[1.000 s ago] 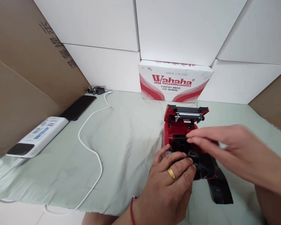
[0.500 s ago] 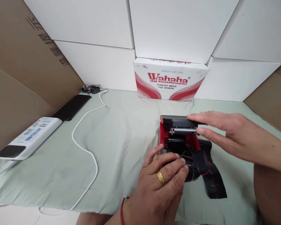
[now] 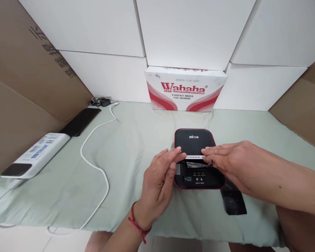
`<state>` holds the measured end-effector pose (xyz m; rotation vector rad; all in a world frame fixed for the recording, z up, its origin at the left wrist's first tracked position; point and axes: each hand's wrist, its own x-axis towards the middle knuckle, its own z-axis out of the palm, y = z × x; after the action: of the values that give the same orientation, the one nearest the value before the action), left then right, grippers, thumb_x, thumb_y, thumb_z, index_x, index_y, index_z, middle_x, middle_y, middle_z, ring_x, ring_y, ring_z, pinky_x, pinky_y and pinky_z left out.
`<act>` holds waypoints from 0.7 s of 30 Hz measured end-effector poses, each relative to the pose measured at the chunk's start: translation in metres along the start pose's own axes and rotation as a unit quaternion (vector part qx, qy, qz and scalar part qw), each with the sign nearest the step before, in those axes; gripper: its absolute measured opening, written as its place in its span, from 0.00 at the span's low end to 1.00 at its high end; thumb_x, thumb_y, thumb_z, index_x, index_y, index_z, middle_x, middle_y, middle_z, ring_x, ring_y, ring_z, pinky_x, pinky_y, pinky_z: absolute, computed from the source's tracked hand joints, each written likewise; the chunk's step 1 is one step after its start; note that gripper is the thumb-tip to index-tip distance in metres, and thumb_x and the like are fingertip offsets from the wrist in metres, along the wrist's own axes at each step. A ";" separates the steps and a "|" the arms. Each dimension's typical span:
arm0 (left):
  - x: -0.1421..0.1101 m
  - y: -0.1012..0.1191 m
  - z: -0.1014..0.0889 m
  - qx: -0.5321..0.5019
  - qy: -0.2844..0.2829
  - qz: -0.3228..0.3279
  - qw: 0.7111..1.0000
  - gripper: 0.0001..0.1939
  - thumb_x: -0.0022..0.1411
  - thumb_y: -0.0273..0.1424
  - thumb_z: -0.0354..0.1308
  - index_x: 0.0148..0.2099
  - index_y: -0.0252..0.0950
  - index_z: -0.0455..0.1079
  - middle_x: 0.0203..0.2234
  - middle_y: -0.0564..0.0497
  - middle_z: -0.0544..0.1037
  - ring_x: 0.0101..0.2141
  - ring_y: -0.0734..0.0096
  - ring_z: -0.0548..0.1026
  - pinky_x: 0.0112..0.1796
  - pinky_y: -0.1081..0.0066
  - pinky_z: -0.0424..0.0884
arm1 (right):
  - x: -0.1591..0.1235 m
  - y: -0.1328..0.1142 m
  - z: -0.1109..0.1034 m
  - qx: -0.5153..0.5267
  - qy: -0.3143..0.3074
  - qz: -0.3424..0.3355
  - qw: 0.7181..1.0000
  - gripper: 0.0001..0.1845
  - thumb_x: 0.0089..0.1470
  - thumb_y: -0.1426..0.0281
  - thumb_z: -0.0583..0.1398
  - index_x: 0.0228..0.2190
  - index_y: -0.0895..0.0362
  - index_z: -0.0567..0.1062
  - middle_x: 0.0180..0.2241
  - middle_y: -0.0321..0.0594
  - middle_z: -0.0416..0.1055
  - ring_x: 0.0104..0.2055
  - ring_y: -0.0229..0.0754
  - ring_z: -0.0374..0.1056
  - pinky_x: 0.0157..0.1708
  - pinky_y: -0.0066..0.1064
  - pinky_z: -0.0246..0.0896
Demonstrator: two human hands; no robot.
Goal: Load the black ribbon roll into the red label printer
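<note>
A small black printer with a red rim [image 3: 195, 140] lies on the pale green cloth [image 3: 136, 147], its lid closed. My left hand [image 3: 160, 175] rests at its left side, fingertips pressed together on the slot in the middle of the lid. My right hand [image 3: 225, 159] comes in from the right, fingertips pinched at the same slot, where a thin white strip [image 3: 193, 156] and crumpled dark film show. A black strip of film [image 3: 233, 203] trails out from under my right forearm onto the cloth.
A Wahaha water carton [image 3: 185, 89] stands behind the printer against white boxes. At the left lie a white power bank [image 3: 35, 155], a black phone [image 3: 80, 120], keys [image 3: 99, 102] and a white cable [image 3: 94, 164]. Brown cardboard panels flank both sides.
The printer's red lid, open a second ago, has been swung down and is closed. My left hand left the black film and both hands now meet at the lid's slot.
</note>
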<state>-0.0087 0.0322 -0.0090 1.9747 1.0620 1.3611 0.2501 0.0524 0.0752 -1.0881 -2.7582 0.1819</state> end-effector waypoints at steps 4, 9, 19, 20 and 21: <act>0.002 0.003 0.002 -0.041 0.000 -0.033 0.999 0.18 0.79 0.28 0.52 0.63 0.44 0.76 0.50 0.47 0.87 0.50 0.62 0.83 0.53 0.61 0.79 | 0.004 -0.009 0.005 -0.058 -0.049 -0.006 0.997 0.24 0.49 0.88 0.61 0.44 0.56 0.84 0.51 0.49 0.85 0.53 0.56 0.82 0.53 0.43 0.80; 0.003 0.000 -0.003 -0.095 -0.018 -0.072 0.993 0.15 0.76 0.31 0.57 0.61 0.43 0.77 0.49 0.46 0.87 0.52 0.60 0.82 0.56 0.59 0.77 | 0.002 -0.005 -0.010 -0.017 -0.041 0.005 0.999 0.19 0.58 0.79 0.62 0.47 0.50 0.85 0.52 0.43 0.85 0.51 0.53 0.83 0.48 0.41 0.80; 0.008 -0.013 0.000 -0.376 0.026 -0.272 0.885 0.44 0.60 0.33 0.74 0.73 0.49 0.59 0.72 0.44 0.66 0.73 0.55 0.63 0.68 0.57 0.66 | 0.021 -0.030 -0.021 0.089 -0.047 0.029 0.995 0.12 0.67 0.69 0.64 0.51 0.49 0.81 0.48 0.41 0.81 0.47 0.46 0.76 0.43 0.36 0.73; 0.010 -0.012 0.001 -0.376 0.026 -0.277 0.884 0.46 0.59 0.33 0.74 0.74 0.50 0.57 0.72 0.44 0.65 0.73 0.54 0.62 0.70 0.55 0.65 | 0.021 -0.034 -0.022 0.100 -0.040 0.026 0.994 0.11 0.67 0.69 0.63 0.49 0.49 0.82 0.47 0.40 0.81 0.45 0.44 0.76 0.43 0.35 0.72; 0.011 -0.010 0.001 -0.374 0.027 -0.281 0.883 0.48 0.59 0.33 0.73 0.75 0.52 0.55 0.73 0.45 0.64 0.74 0.53 0.60 0.71 0.53 0.63 | 0.021 -0.036 -0.022 0.102 -0.027 0.033 0.994 0.10 0.67 0.70 0.63 0.48 0.49 0.82 0.46 0.40 0.81 0.43 0.43 0.76 0.42 0.34 0.72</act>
<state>-0.0090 0.0470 -0.0112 0.9701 0.8471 1.2297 0.2157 0.0415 0.1056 -1.1339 -2.6790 0.4969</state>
